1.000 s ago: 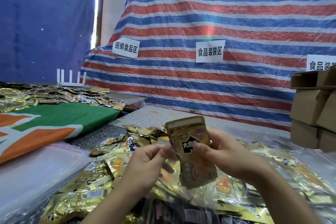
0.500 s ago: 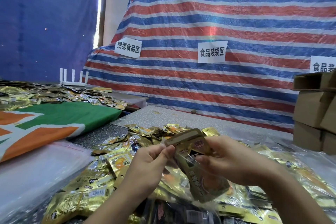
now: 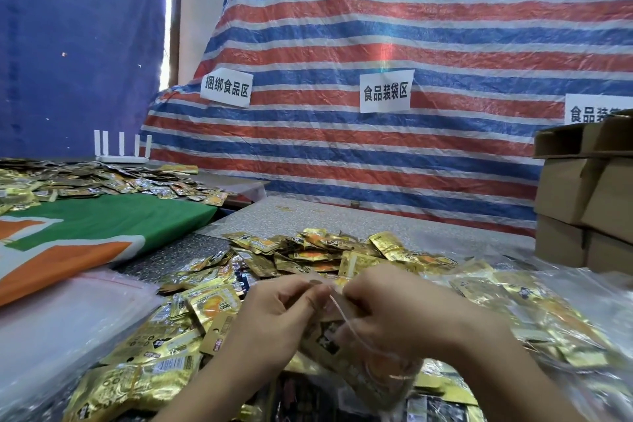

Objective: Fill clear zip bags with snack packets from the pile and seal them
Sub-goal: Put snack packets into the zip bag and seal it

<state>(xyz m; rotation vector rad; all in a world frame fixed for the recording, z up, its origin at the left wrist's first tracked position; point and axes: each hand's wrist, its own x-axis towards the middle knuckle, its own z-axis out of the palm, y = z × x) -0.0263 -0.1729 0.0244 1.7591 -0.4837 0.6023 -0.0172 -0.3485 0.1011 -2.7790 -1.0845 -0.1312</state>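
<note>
Pinching the top edge of a clear zip bag (image 3: 371, 349), both hands meet just above the pile of gold snack packets (image 3: 308, 253) on the desk (image 3: 342, 216). Left hand (image 3: 274, 315) has its grip tight on the bag's mouth, thumb and fingers pressed together; right hand (image 3: 394, 305) has its grip closed on the same edge, right beside it. A gold packet (image 3: 329, 343) shows through the bag, hanging below the fingers. Left of the pile lies a stack of empty clear bags (image 3: 68, 319), beyond it a green and orange cloth (image 3: 102, 226). Cardboard boxes (image 3: 582, 195) stand at the right.
</note>
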